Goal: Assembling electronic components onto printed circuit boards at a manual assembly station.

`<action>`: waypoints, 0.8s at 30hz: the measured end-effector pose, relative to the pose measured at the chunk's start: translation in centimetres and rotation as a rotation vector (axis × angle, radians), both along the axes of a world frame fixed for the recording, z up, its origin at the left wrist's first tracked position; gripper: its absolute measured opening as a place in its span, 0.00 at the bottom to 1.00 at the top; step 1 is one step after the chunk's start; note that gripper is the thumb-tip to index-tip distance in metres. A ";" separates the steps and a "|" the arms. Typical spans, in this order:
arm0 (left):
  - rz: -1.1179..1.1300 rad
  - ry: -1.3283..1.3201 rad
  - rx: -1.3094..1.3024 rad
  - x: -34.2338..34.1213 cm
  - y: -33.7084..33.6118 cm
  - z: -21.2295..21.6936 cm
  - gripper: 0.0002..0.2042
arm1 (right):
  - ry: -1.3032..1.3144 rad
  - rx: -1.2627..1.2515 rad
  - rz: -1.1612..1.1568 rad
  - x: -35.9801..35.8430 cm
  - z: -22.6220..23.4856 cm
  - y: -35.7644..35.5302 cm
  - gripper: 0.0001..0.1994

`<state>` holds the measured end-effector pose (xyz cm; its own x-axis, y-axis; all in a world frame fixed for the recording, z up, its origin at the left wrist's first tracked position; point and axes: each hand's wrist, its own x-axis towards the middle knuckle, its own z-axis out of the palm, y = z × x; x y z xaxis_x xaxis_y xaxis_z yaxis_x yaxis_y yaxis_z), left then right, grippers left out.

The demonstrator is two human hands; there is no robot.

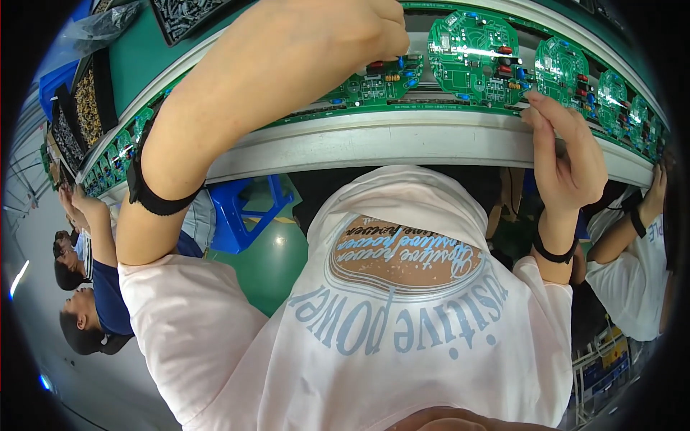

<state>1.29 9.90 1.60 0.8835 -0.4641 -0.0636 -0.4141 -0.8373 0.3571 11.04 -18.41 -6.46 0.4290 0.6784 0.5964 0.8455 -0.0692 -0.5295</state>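
My left hand [345,32] reaches up over the conveyor, fingers curled, their tips down on a green circuit board [377,80] with small coloured parts. Whether it pinches a part is hidden by the knuckles. My right hand [568,154] rests with its fingers stretched out, fingertips touching the near edge of a round green circuit board [471,54] beside the first one. It holds nothing visible. Each wrist wears a black strap, the left [154,194] and the right [553,251].
A curved grey conveyor rail [388,144] carries several more round green boards [560,68] to both sides. Trays of small parts [90,104] lie beyond it at the left. A blue stool [237,212] stands below. Other people work at the left [93,302] and right [632,266].
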 end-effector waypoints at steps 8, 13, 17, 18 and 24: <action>0.114 0.044 -0.237 0.1 1.1 0.0 0.09 | 0.015 -0.050 -0.016 -0.1 0.5 -0.4 0.10; 0.265 -0.089 -0.290 0.7 3.0 1.3 0.10 | 0.042 -0.105 -0.020 -0.2 0.7 -0.6 0.08; 0.471 -0.585 0.013 2.1 5.1 1.9 0.13 | 0.070 -0.130 -0.010 -0.2 0.7 -0.8 0.09; 0.524 -0.603 0.056 2.4 6.0 1.6 0.13 | 0.084 -0.142 -0.007 -0.2 0.8 -0.9 0.09; 0.734 -0.428 -0.061 3.7 10.9 1.4 0.10 | 0.090 -0.171 0.121 1.7 3.5 0.1 0.09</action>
